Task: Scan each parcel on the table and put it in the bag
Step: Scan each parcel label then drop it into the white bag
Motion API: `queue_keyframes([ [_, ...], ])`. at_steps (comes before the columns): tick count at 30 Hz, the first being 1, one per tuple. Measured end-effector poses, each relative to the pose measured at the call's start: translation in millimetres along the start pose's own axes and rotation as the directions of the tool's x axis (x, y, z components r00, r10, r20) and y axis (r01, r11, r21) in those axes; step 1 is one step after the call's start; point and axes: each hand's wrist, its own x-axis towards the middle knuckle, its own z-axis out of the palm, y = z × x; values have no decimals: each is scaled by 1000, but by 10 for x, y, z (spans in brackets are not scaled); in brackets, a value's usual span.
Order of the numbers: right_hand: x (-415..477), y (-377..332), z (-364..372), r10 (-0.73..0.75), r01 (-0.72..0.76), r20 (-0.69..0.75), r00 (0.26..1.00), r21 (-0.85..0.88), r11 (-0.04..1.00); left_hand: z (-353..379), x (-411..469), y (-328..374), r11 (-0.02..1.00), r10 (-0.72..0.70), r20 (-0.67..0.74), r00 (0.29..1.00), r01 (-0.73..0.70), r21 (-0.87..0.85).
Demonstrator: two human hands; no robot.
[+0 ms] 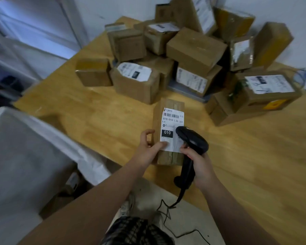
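Left hand [149, 147] grips long brown parcel [168, 157], thumb on white "010" label [172, 128]; right hand [200, 165] clenches black scanner [193, 140].

wall [113, 7]: pale, plain | floor [184, 209]: light, speckled | table [254, 156]: wood, honey-toned | window [34, 29]: far left, bluish daylight | shelving [5, 68]: white, left, blurred

One parcel [168, 128] lies on the table [81, 114] before the parcel pile [189, 55]; bag [25, 156] at left
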Motion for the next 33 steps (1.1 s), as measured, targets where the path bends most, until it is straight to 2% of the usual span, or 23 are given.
queue_keyframes([
  [4,-218,196,423,9,-2,139,990,-49,999,-603,-394,-118,995,97,-90,991,-95,24],
  [8,-437,463,904,90,-53,243,966,-152,987,-1183,-832,-344,975,212,-142,967,-199,97],
  [12,-684,809,1401,150,-66,326,933,-255,965,-1804,-1190,-749,970,215,-281,935,-173,170],
  [15,-783,1163,1778,189,-17,347,919,-443,896,-2257,-1371,-1089,994,100,-419,903,-69,89],
  [18,-772,1523,2139,245,39,356,902,-632,774,-2807,-1398,-1450,992,-119,-557,822,127,-24],
  [21,-727,1758,2532,263,128,405,876,-720,683,-3380,-1250,-1721,925,-269,-627,731,377,43],
  [24,-662,1843,2997,264,198,469,843,-726,659,-3831,-1008,-1823,790,-245,-639,729,532,304],
  [27,-470,2031,3432,303,221,499,812,-743,632,-4201,-658,-2044,609,-149,-624,767,568,553],
  [28,-389,2133,3543,324,218,500,803,-752,622,-4300,-534,-2155,500,-114,-602,790,569,653],
  [31,-124,2561,3716,395,206,468,791,-811,548,-4474,-271,-2515,40,-127,-454,882,462,886],
  [33,46,2859,3745,431,212,433,792,-856,472,-4592,-140,-2739,-92,-108,-422,900,413,906],
])
